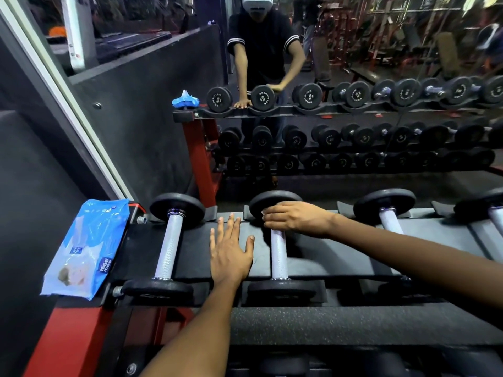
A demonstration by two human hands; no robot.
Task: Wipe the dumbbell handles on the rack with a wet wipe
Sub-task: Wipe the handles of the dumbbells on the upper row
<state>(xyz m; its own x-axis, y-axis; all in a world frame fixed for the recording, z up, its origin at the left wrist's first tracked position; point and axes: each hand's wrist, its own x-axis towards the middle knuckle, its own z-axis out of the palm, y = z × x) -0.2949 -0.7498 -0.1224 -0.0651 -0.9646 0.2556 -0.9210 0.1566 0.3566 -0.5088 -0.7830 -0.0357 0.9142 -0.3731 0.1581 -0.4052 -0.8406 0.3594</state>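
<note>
**A:** What do the dumbbells look like?

**B:** They lie in a row across the top shelf of the rack, each with a silver knurled handle between two black round plates. The second dumbbell from the left is the one being handled; its handle runs away from the person, bright and ridged, with the far plate up by the mirror and the near plate at the front edge. The first dumbbell sits just to its left, untouched.

**A:** And the wet wipe?

**B:** Only a small white corner of the wipe shows at the fingertips of the right hand. The blue pack of wipes lies flat on the left end of the rack, beside the first dumbbell.

**A:** How is the right hand placed?

**B:** It reaches in from the right, forearm stretched across the shelf, fingers curled over the far end of the handle next to the far plate, holding the wipe against it.

**A:** The left hand?

**B:** The left hand lies flat, palm down, on the black shelf between the first and second dumbbells. Fingers are straight and spread, thumb pointing toward the handle, gripping nothing.
</note>
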